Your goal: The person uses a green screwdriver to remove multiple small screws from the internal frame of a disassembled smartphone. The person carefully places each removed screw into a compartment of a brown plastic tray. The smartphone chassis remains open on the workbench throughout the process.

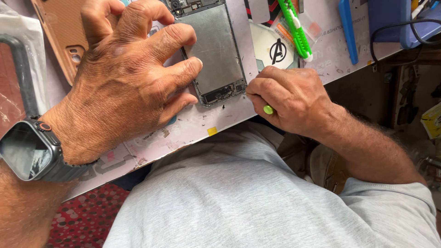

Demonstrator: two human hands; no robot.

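I see an opened phone (pixel 216 50) lying flat on the pale mat, back cover off, its grey metal plate facing up and bare circuitry showing at the far and near ends. It sits slightly tilted, just left of centre. Right of its near corner, a small green-tipped tool (pixel 268 109) pokes out, mostly hidden.

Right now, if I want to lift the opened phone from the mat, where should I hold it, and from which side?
Probably by its long side edges, coming from above: the opened phone lies flat with its inside facing up. The left hand presses one edge; the right hand works at the bottom corner.
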